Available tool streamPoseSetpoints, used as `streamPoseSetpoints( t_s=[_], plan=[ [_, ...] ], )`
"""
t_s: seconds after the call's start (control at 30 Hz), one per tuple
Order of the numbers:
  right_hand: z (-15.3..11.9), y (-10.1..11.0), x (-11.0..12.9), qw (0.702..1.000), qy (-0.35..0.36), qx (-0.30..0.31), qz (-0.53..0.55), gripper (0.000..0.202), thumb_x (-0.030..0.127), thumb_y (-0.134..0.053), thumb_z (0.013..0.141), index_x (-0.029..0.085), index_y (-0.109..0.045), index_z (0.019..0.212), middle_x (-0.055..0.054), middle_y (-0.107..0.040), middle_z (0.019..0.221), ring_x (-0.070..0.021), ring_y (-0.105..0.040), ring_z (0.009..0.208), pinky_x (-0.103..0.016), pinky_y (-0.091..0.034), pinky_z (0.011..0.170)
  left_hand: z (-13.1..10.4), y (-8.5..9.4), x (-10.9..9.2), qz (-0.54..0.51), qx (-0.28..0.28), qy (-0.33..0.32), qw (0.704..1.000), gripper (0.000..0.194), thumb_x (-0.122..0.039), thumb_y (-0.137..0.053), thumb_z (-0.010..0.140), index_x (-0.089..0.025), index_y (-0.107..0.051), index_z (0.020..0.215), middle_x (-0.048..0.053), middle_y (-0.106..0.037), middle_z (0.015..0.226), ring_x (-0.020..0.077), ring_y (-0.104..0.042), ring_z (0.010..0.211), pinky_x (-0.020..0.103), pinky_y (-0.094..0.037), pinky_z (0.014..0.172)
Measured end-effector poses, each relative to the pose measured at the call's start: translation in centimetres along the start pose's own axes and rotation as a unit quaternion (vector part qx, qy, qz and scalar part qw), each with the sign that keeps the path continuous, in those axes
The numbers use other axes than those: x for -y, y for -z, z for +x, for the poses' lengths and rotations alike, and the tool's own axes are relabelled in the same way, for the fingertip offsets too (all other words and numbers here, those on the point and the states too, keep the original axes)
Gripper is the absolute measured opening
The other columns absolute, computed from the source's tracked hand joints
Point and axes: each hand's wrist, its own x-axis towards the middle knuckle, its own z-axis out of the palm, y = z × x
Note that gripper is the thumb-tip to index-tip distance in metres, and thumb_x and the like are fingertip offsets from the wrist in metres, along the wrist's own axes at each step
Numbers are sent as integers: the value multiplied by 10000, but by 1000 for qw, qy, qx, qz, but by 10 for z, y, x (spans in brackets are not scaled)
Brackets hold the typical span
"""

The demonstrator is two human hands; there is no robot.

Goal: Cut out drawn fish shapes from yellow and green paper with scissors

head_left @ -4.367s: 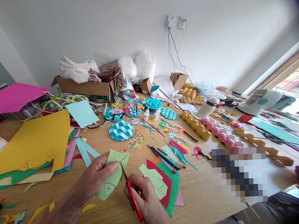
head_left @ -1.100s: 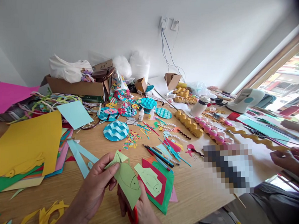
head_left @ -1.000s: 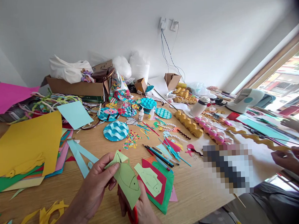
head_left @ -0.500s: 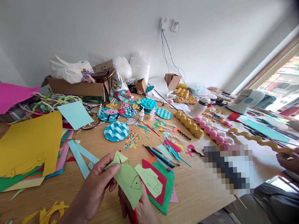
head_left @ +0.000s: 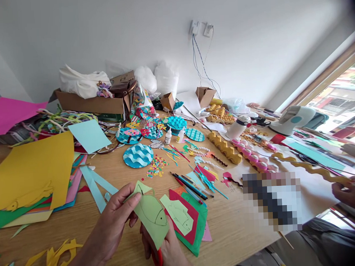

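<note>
Pens (head_left: 194, 188) lie right, a blue disc (head_left: 137, 155) farther left — the left hand (head_left: 117, 210) pinches green paper (head_left: 153, 214), which partly hides the right hand (head_left: 170, 245) round red scissors (head_left: 160, 260).

The held paper (head_left: 154, 218) is light green, its drawn fish outlined in black with a dark dot for an eye, and the scissors (head_left: 160, 260) show red handles. A round disc (head_left: 137, 155) has wavy bands of pale and deeper blue (the confetti (head_left: 156, 167) beside it mixes red, yellow and green), while the big sheet (head_left: 28, 167) is mustard yellow.
</note>
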Motion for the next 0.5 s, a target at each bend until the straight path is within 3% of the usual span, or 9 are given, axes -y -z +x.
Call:
streamPoseSetpoints(
  t_s=[0.23, 0.5],
  plan=[
    [-1, 1, 18, 999, 23, -24, 0, 274, 445, -606, 837, 199, -727, 827, -57, -628, 648, -244, -604, 728, -341, -516, 678, 2, 3, 1, 3, 21, 13, 1000, 219, -396, -700, 756, -207, -627, 674, -59, -477, 557, 96, -350, 506, 164, -326, 416],
    [-5, 1, 26, 999, 14, -27, 18, 232, 398, -616, 832, 192, -721, 858, -56, -653, 671, -250, -631, 761, -329, -517, 675, 1, 3, 1, 0, 24, 26, 999, 212, -394, -693, 761, -206, -623, 692, -59, -480, 572, 99, -356, 523, 165, -333, 435]
  ],
)
